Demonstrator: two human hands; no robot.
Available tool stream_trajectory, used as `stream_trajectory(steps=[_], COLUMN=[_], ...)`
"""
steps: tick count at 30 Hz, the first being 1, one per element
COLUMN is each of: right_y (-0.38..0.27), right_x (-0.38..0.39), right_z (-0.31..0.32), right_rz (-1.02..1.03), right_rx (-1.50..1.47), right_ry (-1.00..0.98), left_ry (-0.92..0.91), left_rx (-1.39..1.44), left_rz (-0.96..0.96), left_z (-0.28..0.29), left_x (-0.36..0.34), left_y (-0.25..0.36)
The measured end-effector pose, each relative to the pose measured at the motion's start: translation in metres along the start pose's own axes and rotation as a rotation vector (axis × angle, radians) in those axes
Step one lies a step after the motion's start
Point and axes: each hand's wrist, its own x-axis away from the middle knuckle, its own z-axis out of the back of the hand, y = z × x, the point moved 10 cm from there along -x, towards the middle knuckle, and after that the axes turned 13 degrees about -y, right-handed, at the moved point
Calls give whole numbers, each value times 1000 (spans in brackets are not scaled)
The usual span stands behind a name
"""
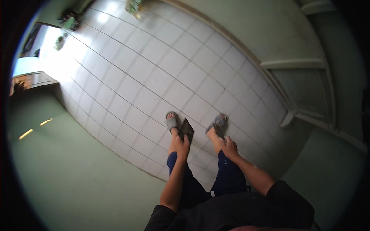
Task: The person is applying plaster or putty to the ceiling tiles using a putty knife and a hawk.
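Observation:
My left hand [182,147] hangs in front of my left shin, closed on the lower end of a dark flat panel [188,130] with straight edges. What kind of thing the panel is, I cannot make out. Beside my right shin, my right hand [230,148] has its fingers curled round a small dark grey thing [219,131], which overlaps the slipper behind it. Its kind is unclear at this size. Both arms reach downward, and the two hands are apart.
Grey slippers [172,120] are on my feet, on a white tiled floor [154,77]. Pale green walls [88,134] run along both sides. A framed panel [304,84] stands at the right. Plants [135,7] and a bright opening lie at the far left.

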Motion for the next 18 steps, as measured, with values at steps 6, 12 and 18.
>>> stream_trajectory(steps=[6, 12, 18], right_y=[-75, -156, -198], right_x=[116, 146, 151], right_z=[57, 73, 84], right_rz=[145, 419, 554], right_rx=[-9, 117, 100], right_ry=[24, 41, -3], left_ry=[-66, -164, -231], left_rx=[-9, 201, 457], left_rz=[-257, -141, -80], left_z=[72, 148, 169], left_x=[37, 65, 115], left_y=[98, 136, 140])
